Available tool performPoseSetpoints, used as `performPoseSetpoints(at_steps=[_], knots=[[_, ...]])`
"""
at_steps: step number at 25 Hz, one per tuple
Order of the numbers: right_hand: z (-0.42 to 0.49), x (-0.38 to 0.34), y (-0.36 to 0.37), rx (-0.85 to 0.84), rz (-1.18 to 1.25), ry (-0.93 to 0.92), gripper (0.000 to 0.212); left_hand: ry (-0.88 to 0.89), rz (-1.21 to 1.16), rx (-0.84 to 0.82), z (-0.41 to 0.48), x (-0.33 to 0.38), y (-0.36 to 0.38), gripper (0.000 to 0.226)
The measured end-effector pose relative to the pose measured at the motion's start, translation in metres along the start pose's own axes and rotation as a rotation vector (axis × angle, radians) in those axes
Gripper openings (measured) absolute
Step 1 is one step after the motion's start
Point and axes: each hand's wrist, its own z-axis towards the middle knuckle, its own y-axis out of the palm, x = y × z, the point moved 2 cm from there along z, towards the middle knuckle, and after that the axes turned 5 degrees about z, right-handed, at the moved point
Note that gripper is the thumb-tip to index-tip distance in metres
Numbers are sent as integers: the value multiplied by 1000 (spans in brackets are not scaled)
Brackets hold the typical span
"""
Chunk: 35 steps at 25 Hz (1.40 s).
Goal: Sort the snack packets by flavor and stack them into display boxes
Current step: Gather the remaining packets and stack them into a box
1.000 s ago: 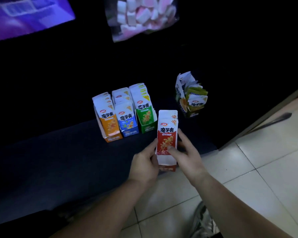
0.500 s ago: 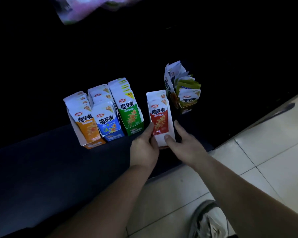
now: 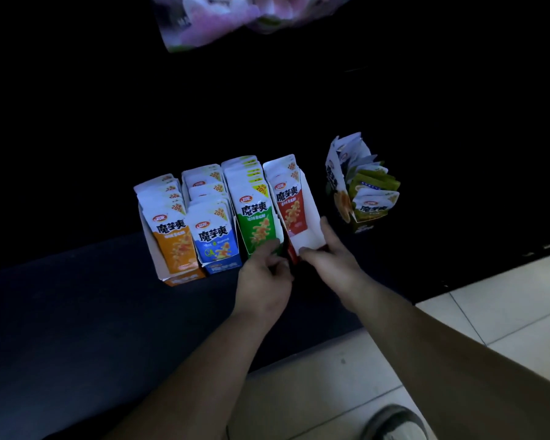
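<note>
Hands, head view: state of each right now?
Left hand: fingers curled, grips the red box at its front left corner.
Right hand: grips the same red box, thumb on its front lip.

The orange box (image 3: 172, 239), blue box (image 3: 216, 239), green box (image 3: 256, 217) and red box (image 3: 310, 217) stand touching in one row, with packets upright inside. A mixed-packet box (image 3: 361, 198) stands apart at the right.

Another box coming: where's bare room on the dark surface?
Free: dark surface before orange box and blue box; gap between red box and mixed box. Crowded: the tight row; red box's front, with left hand and right hand.
</note>
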Motion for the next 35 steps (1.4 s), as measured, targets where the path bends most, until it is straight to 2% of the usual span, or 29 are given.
performPoseSetpoints(at_steps=[4, 6, 8, 10, 12, 13, 18, 24, 27, 31, 35], knots=[[20, -7, 12, -126, 67, -43, 98, -41, -109, -2, 0, 14, -5, 39], [18, -10, 7, -95, 106, -63, 94, -43, -129, 2, -5, 19, -7, 37], [6, -5, -6, 61, 99, -99, 76, -48, -151, 7, -9, 22, -7, 35], [-6, 4, -25, 262, -42, -182, 56, -47, -170, 4, -13, 25, -2, 32], [-12, 8, -39, 381, -252, -282, 54, -43, -194, 8, -19, 31, 3, 26], [-12, 7, -43, 386, -318, -308, 56, -40, -205, 7, -22, 34, 6, 25], [3, 0, -58, 167, -411, -261, 75, -14, -187, -41, -30, 39, 11, 27], [3, -3, -58, 199, -355, -242, 73, -31, -154, -17, -30, 30, -5, 32], [-33, 9, -51, 144, -448, -207, 79, 8, -104, -44, -43, 26, -13, 31], [-88, 24, -28, 126, -538, -304, 76, 59, 1, -110, -79, 19, -22, 38], [-143, 51, 9, 91, -402, -186, 91, 86, 151, -98, -109, 14, -49, 43]])
